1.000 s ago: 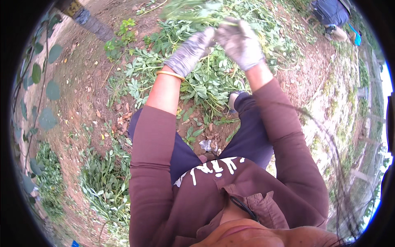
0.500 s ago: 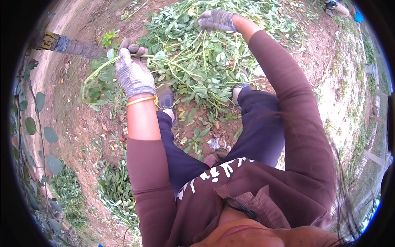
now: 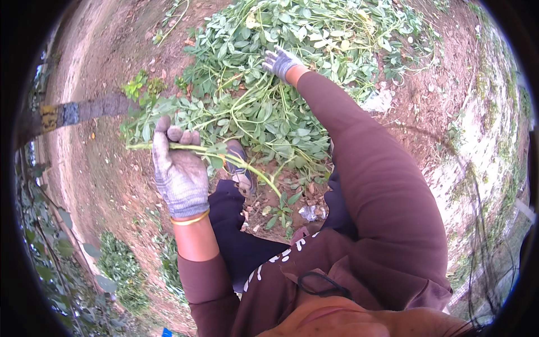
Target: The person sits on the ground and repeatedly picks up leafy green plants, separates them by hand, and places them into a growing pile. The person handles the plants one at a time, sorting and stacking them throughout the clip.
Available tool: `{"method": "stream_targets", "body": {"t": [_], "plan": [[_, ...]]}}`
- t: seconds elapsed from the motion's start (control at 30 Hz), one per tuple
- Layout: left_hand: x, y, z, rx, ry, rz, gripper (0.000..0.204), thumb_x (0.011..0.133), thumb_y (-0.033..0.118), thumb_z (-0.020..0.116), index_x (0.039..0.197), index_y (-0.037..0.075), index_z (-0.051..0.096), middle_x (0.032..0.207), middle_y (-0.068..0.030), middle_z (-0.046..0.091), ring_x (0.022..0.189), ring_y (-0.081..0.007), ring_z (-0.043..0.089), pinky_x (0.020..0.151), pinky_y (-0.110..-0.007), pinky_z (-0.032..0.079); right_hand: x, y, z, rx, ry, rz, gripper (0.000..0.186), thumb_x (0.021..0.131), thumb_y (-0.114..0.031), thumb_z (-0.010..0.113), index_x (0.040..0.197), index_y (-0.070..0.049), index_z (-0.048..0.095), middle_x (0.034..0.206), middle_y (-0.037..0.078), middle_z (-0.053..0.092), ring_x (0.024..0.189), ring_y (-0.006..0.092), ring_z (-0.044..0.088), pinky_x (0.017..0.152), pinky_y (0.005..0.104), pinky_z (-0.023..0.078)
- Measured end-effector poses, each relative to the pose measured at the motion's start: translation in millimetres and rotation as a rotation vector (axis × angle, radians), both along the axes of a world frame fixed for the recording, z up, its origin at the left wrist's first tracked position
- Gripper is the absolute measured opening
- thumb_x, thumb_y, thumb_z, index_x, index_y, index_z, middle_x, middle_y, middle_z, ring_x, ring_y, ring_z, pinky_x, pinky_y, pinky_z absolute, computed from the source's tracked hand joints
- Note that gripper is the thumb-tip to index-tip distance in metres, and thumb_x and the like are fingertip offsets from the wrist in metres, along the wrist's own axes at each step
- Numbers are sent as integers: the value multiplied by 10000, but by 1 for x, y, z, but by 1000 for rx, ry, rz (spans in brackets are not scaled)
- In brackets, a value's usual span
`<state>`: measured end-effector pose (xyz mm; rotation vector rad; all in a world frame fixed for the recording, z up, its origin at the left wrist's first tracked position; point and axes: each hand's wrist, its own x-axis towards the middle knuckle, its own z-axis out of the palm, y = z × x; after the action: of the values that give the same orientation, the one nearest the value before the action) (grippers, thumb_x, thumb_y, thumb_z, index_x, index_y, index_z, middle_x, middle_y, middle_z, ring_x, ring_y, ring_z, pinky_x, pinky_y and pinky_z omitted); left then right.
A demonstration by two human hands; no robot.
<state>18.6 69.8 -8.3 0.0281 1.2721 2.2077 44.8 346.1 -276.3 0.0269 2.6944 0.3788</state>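
My left hand [image 3: 183, 177], in a grey-white knit glove, is palm up with its fingers curled over a long green plant stem [image 3: 255, 168]. The stem crosses the palm and sticks out on both sides, its thicker right part sloping down toward my feet. Beyond lies a wide heap of cut leafy plants [image 3: 247, 109], tangled and green with some yellowing leaves. Over that heap reaches my right hand [image 3: 281, 63], gloved likewise. Its fingers are spread and pointing left at the leaves, with nothing seen in them; whether they touch the leaves I cannot tell.
A thin tree trunk [image 3: 84, 112] with coloured bands leans in from the left. My shoe [image 3: 237, 157] is at the heap's near edge. Clear crumpled plastic [image 3: 311, 212] lies between my legs. More greenery [image 3: 120, 269] lies at lower left, and leafy branches [image 3: 62, 264] hang along the left rim.
My right hand has come down and left onto the heap's area, its fingers now spread. My left hand, still holding the stem, is lower in view. The view itself has shifted.
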Motion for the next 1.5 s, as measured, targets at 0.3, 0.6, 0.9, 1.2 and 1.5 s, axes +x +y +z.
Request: {"method": "stream_targets", "body": {"t": [0.3, 0.6, 0.9, 1.2, 1.5], "plan": [[3, 17, 7, -32, -51, -14, 323, 945, 255, 486, 1176, 31, 486, 845, 1, 536, 755, -118, 489, 791, -298, 429, -2, -6, 13, -466, -47, -83, 163, 759, -187, 609, 836, -66, 686, 796, 113, 672, 749, 296, 650, 678, 395, 508], [0, 22, 2, -1, -14, -74, 305, 953, 249, 463, 1168, 34, 484, 876, -14, 548, 772, -136, 527, 796, -317, 475, -37, -120, 15, -755, -152, -175, 370, 681, -100, 702, 1044, -39, 658, 1056, 129, 650, 937, 277, 636, 723, 406, 515], [0, 17, 0, -44, 3, -63, 314, 939, 268, 496, 1161, 46, 499, 870, 0, 543, 785, -128, 525, 808, -309, 455, -51, -31, 50, -758, -63, -96, 635, 726, -198, 715, 1306, -136, 466, 1192, 117, 581, 1033, 293, 588, 927, 378, 452], [-4, 11, 0, -46, -7, -65, 330, 943, 261, 488, 1177, 29, 485, 869, -7, 555, 783, -129, 537, 827, -321, 468, -32, 54, 14, -225, 409, -334, 358, 792, -60, 575, 1149, -57, 559, 1188, 131, 584, 1091, 277, 568, 908, 373, 452], [-6, 4, 2, -55, 5, -38, 344, 938, 264, 497, 1182, 22, 482, 889, -14, 569, 798, -133, 552, 819, -319, 480, 18, 57, -26, -591, -282, -307, 388, 808, -250, 624, 1130, -44, 560, 1100, 169, 607, 996, 316, 593, 842, 414, 467]]}}
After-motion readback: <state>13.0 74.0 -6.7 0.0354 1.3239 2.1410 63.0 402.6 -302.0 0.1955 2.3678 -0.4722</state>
